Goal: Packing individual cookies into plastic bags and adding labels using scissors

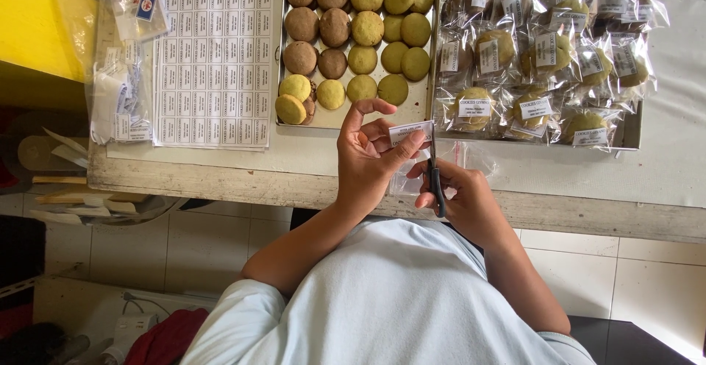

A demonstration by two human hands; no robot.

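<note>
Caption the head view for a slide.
Left hand pinches a small label, right hand holds scissors, before trays of cookies.

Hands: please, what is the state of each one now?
Left hand: closed on a small white label.
Right hand: closed on black scissors.

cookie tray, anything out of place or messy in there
Mostly neat rows, but at the cookie tray's lower left corner two yellow cookies overlap a brown one instead of lying flat. Nothing looks spilled or broken.
</note>
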